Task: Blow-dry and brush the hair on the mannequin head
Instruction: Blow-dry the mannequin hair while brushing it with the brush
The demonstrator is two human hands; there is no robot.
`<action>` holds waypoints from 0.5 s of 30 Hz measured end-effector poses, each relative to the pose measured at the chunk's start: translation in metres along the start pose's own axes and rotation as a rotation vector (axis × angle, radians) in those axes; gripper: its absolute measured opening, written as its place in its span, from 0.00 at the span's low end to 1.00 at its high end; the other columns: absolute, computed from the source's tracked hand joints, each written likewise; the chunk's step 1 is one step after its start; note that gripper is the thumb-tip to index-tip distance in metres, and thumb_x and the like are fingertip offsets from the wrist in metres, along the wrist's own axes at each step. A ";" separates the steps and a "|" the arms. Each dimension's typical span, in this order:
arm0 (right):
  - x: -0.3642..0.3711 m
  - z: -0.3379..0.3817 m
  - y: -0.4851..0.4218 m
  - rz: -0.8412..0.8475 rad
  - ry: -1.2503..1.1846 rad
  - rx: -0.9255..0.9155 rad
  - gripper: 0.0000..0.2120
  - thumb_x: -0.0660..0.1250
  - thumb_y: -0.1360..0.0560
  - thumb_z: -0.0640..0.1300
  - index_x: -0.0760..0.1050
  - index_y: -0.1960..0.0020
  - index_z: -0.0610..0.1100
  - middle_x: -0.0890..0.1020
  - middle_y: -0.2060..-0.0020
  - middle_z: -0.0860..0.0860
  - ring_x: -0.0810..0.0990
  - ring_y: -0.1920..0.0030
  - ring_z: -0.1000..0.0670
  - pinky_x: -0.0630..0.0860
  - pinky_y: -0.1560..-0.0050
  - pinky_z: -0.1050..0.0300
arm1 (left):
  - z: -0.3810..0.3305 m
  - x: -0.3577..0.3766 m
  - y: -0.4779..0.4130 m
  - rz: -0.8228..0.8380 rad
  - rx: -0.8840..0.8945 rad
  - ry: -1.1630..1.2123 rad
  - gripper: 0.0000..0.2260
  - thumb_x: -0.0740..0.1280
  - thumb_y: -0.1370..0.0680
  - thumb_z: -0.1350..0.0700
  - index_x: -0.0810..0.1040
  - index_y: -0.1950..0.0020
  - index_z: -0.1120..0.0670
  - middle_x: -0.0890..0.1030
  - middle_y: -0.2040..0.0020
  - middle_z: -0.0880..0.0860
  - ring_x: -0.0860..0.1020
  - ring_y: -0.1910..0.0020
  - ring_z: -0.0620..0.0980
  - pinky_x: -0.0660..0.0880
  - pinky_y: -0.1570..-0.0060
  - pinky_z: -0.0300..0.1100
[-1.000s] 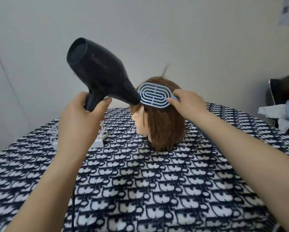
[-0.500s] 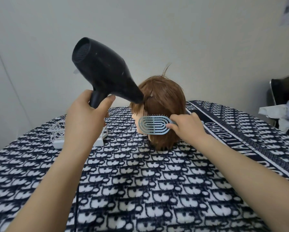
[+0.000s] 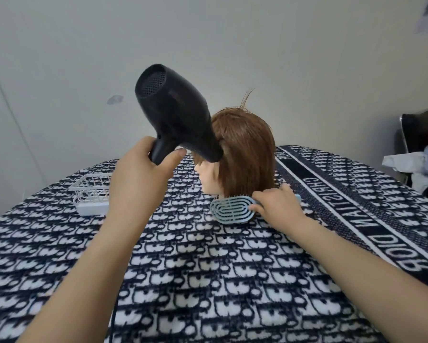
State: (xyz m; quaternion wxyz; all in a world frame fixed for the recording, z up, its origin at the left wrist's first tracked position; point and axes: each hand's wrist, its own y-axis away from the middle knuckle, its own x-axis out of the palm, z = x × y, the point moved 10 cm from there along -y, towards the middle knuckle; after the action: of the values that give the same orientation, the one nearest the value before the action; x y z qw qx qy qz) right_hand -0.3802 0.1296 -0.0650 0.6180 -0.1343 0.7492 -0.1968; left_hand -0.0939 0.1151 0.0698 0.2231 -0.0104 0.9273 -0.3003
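Observation:
A mannequin head [image 3: 245, 154] with short brown hair stands on the patterned cloth, its face turned left. My left hand [image 3: 141, 179] grips the handle of a black hair dryer [image 3: 175, 120], whose nozzle points down at the hair near the forehead. My right hand [image 3: 275, 204] holds a light blue vented brush [image 3: 232, 209] by its handle. The brush sits low at the hair's bottom ends, just above the cloth, bristles facing the head.
A dark blue and white patterned cloth [image 3: 208, 280] covers the table. A white wire basket [image 3: 91, 194] stands at the left behind my left hand. The dryer's cord [image 3: 114, 315] hangs down near my left forearm. Clothes [image 3: 416, 167] lie piled on a chair at the far right.
My right hand has drawn the brush down from the top of the head through the hair to its ends. The dryer has shifted right and tilted down closer to the hair.

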 end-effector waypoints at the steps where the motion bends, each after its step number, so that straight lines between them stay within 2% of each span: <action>1: 0.001 0.002 0.002 -0.008 -0.005 -0.006 0.15 0.57 0.21 0.60 0.67 0.60 0.51 0.73 0.69 0.54 0.75 0.64 0.50 0.65 0.52 0.52 | 0.003 0.004 0.000 0.030 -0.033 0.092 0.11 0.72 0.22 0.42 0.78 0.54 0.49 0.81 0.68 0.48 0.80 0.71 0.52 0.79 0.65 0.50; 3: 0.002 0.008 0.007 -0.024 0.016 -0.036 0.14 0.57 0.21 0.60 0.67 0.59 0.52 0.73 0.69 0.54 0.75 0.64 0.50 0.62 0.55 0.53 | 0.006 0.010 0.000 0.064 -0.065 0.163 0.10 0.72 0.22 0.43 0.77 0.56 0.47 0.80 0.72 0.46 0.76 0.77 0.46 0.74 0.70 0.46; 7: 0.009 0.018 0.021 -0.042 0.069 -0.116 0.15 0.58 0.23 0.61 0.70 0.59 0.51 0.75 0.68 0.54 0.75 0.64 0.50 0.60 0.56 0.54 | 0.000 0.009 0.003 0.038 -0.013 0.044 0.13 0.71 0.23 0.39 0.78 0.53 0.49 0.82 0.66 0.51 0.80 0.69 0.56 0.80 0.61 0.57; 10: 0.009 0.021 0.033 -0.105 0.049 -0.110 0.15 0.59 0.23 0.60 0.72 0.59 0.50 0.75 0.68 0.54 0.75 0.65 0.51 0.63 0.56 0.54 | -0.006 0.012 0.007 0.032 0.009 0.028 0.14 0.70 0.23 0.38 0.77 0.54 0.49 0.82 0.66 0.50 0.81 0.67 0.56 0.80 0.60 0.57; 12: 0.005 0.020 0.040 -0.150 0.004 -0.079 0.16 0.58 0.22 0.60 0.72 0.60 0.50 0.75 0.68 0.55 0.74 0.65 0.51 0.63 0.57 0.54 | -0.012 0.014 0.011 0.018 0.039 -0.057 0.17 0.69 0.24 0.36 0.76 0.54 0.49 0.82 0.64 0.52 0.82 0.63 0.59 0.80 0.58 0.59; 15: -0.009 0.014 0.050 -0.238 -0.125 -0.040 0.15 0.55 0.21 0.60 0.66 0.61 0.51 0.70 0.69 0.58 0.72 0.67 0.53 0.61 0.59 0.56 | -0.016 0.021 0.015 0.042 0.034 0.010 0.15 0.70 0.23 0.38 0.77 0.52 0.49 0.82 0.62 0.54 0.82 0.62 0.62 0.80 0.58 0.64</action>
State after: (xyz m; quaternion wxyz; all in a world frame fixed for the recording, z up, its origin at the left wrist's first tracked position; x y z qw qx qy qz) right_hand -0.3629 0.1764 -0.0830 0.6331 -0.2464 0.6918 -0.2449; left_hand -0.1180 0.1329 0.0636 0.2247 0.0145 0.9233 -0.3112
